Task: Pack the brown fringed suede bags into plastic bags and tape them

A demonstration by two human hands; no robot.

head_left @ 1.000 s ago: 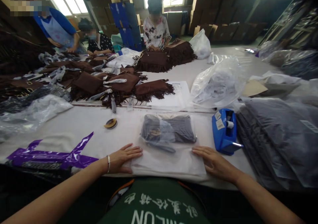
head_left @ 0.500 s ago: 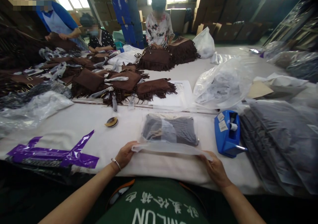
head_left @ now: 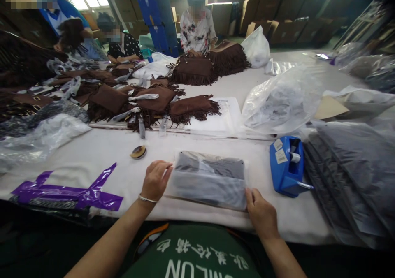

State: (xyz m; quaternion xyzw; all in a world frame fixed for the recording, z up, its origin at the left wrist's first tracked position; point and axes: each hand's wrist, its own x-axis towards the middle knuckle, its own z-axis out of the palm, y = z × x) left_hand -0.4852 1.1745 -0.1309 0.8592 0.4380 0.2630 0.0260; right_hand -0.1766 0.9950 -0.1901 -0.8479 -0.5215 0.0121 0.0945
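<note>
A dark, flat item in a clear plastic bag (head_left: 210, 181) lies on the table in front of me. A frosted layer of the plastic covers its nearer half. My left hand (head_left: 156, 180) is closed at the bag's left edge, thumb and fingers pinched together near the far corner. At the near right corner, my right hand (head_left: 261, 213) pinches the bag's side between thumb and fingers. A blue tape dispenser (head_left: 284, 169) stands to the right of the bag. Left of the bag, beyond my left hand, sits a small round tape roll (head_left: 138, 151).
Purple tape (head_left: 70, 193) lies along the front edge at left. Bagged dark items (head_left: 342, 179) are stacked at right. Brown fringed bags (head_left: 154, 99) cover the far left, near several co-workers. A large clear plastic bag (head_left: 279, 101) sits beyond the dispenser.
The near edge of the plastic, held up toward me before, now lies folded over the dark item. My left hand has moved away from me along the left side; my right hand has shifted slightly nearer.
</note>
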